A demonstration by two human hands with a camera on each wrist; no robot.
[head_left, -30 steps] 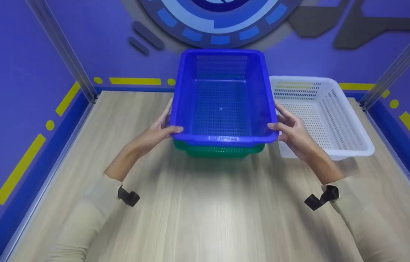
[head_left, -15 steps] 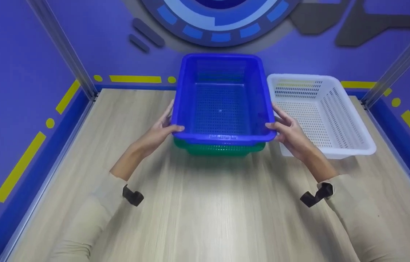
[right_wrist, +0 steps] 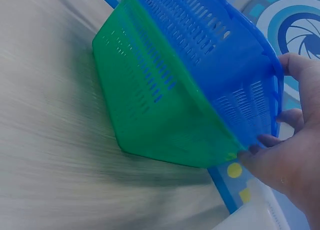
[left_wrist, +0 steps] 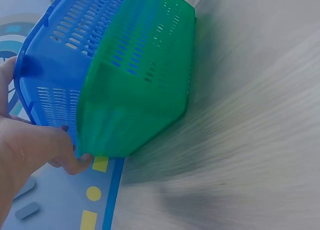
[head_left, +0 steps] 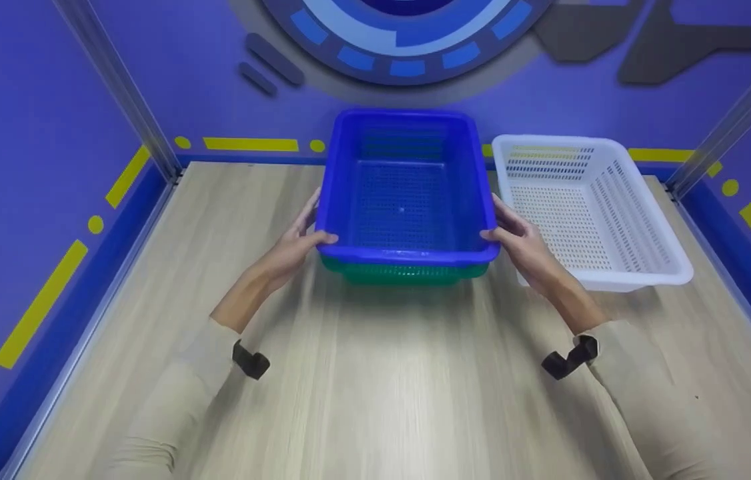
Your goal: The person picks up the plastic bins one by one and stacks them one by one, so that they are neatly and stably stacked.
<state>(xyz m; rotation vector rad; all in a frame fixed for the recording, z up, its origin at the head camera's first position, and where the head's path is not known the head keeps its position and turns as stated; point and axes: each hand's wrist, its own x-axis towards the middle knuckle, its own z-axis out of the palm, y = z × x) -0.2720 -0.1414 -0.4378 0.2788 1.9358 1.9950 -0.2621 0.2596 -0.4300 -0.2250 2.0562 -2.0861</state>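
Note:
A blue plastic basket (head_left: 409,256) sits partly inside a green basket (head_left: 402,274), which stands on the table near the back wall. My left hand (head_left: 290,250) grips the blue basket's near left corner, thumb over the rim and fingers along the outer side. At the near right corner my right hand (head_left: 527,250) holds the same rim in the same way. Both wrist views show the blue wall (left_wrist: 55,60) rising well above the green basket's edge (right_wrist: 165,55). Fingertips of each hand lie close to the green rim; whether they touch it I cannot tell.
A white basket (head_left: 672,273) stands on the table just to the right, close to my right hand. Blue printed panels (head_left: 235,113) wall the back and sides, with metal posts (head_left: 122,93) in the corners. The wooden tabletop (head_left: 375,380) extends in front.
Both hands have lowered the blue basket deeper into the green one, its far rim sinking most. The green and white baskets have stayed in place.

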